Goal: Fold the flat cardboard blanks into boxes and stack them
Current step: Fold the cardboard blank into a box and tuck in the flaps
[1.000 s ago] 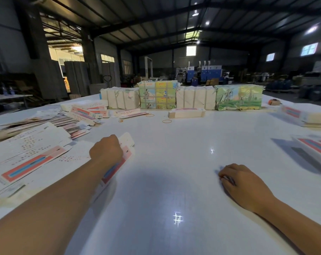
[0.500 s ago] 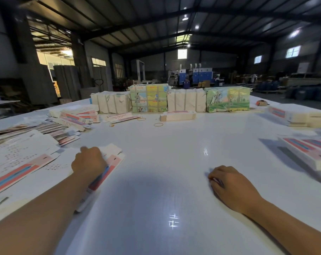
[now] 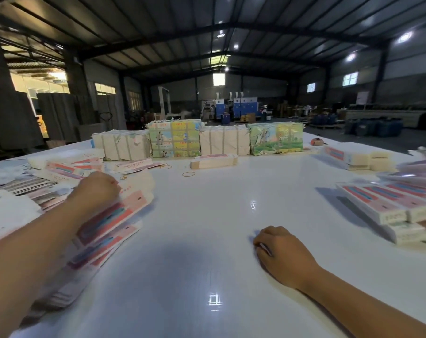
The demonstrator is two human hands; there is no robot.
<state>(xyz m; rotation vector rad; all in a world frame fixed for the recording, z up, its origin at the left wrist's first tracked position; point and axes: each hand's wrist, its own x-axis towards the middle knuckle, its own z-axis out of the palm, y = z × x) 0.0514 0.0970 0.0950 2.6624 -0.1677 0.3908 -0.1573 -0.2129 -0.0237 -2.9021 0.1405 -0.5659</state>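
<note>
left hand on the blanks, right hand resting on the counter

the left hand, fingers curled under, grips a flat blank atop the blurred, fanned pile at the counter's left edge. the right hand rests knuckles-up, fingers clenched, holding nothing that shows. bare white surface lies between them. finished boxes stack at the right edge; wrapped bundles line the far edge.

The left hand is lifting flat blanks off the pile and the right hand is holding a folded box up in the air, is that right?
Not quite. The head view shows the right hand resting on the bare table, fingers curled, with no box in it. The left hand does grip the flat blanks at the pile.
</note>
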